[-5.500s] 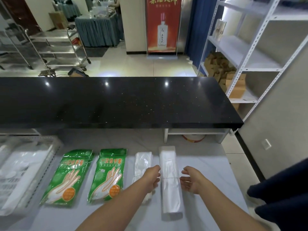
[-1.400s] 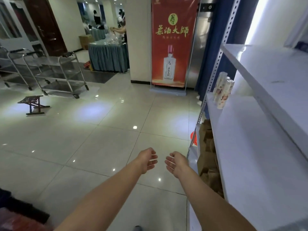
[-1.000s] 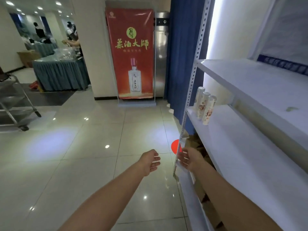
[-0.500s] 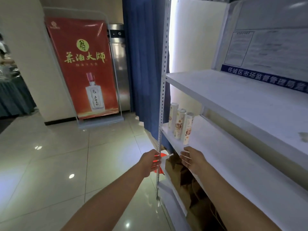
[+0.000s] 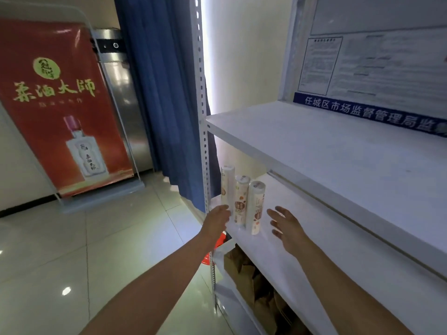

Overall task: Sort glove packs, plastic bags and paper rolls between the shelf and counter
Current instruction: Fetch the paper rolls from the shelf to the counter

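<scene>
Three white printed paper rolls [image 5: 242, 201] stand upright in a row at the left end of the middle board of a white metal shelf [image 5: 302, 250]. My left hand [image 5: 216, 220] is just left of the rolls, beside the shelf's upright post, fingers relaxed and holding nothing. My right hand [image 5: 285, 224] hovers over the board just right of the nearest roll, fingers spread, not touching it. The glove packs, plastic bags and counter are out of view.
The perforated shelf post [image 5: 203, 117] stands directly in front of my left hand. An upper shelf board [image 5: 314, 141] overhangs the rolls. Brown paper bags [image 5: 244, 269] fill the lower shelf. A blue curtain [image 5: 159, 93] and a red banner stand [image 5: 60, 105] are to the left.
I walked from the counter to the shelf. In the last half second both hands rose to either side of the paper rolls, and the right hand's fingers spread.
</scene>
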Tool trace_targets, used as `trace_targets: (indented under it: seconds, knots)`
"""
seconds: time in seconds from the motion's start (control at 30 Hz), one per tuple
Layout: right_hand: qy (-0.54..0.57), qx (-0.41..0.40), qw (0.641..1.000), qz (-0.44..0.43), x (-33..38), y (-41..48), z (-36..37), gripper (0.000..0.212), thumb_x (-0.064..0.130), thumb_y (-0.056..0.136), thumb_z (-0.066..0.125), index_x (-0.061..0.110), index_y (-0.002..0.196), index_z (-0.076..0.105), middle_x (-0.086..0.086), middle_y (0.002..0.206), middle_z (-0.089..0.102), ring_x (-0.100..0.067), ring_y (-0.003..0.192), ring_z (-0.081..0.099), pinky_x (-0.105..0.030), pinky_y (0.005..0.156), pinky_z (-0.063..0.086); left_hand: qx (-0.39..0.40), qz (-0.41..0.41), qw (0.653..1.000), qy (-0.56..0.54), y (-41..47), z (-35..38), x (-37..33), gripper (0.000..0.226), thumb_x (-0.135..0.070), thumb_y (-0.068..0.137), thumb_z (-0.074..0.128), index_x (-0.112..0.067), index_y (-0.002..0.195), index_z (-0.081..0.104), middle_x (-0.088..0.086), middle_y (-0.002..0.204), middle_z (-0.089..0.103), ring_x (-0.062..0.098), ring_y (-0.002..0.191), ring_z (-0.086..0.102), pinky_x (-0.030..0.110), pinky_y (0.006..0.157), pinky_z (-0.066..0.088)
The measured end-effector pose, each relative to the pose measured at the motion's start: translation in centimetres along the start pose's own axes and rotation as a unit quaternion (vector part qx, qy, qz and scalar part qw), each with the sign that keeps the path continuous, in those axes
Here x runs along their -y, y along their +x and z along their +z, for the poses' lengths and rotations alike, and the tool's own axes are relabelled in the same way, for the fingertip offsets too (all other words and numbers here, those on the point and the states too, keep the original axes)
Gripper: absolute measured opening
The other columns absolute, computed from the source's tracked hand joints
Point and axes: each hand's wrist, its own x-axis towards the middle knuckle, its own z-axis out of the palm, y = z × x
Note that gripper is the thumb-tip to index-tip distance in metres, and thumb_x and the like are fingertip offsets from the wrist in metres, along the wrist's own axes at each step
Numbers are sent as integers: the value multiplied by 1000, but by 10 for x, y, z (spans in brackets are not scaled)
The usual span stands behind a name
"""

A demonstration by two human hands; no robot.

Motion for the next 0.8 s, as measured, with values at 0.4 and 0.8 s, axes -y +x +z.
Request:
trace_targets:
  seconds: [0.4, 0.8]
  knots:
    - [9, 8, 996, -83, -7, 23, 22, 89, 23, 83, 80, 32, 154, 28, -2, 163, 25, -21, 149, 28, -41, 115, 29, 105, 125, 961, 225, 88, -4, 5, 60, -41, 92, 63, -39, 147, 38, -16, 143, 52, 9, 132, 50, 41, 112, 43]
    - [-98, -128, 977, -139, -23, 29, 67, 44, 12, 83, 75, 27, 122, 62, 8, 116, 70, -17, 111, 65, -34, 95, 54, 211, 190, 922, 265, 123, -6, 11, 42, -19, 89, 72, -18, 129, 57, -7, 117, 67, 10, 109, 63, 20, 89, 52]
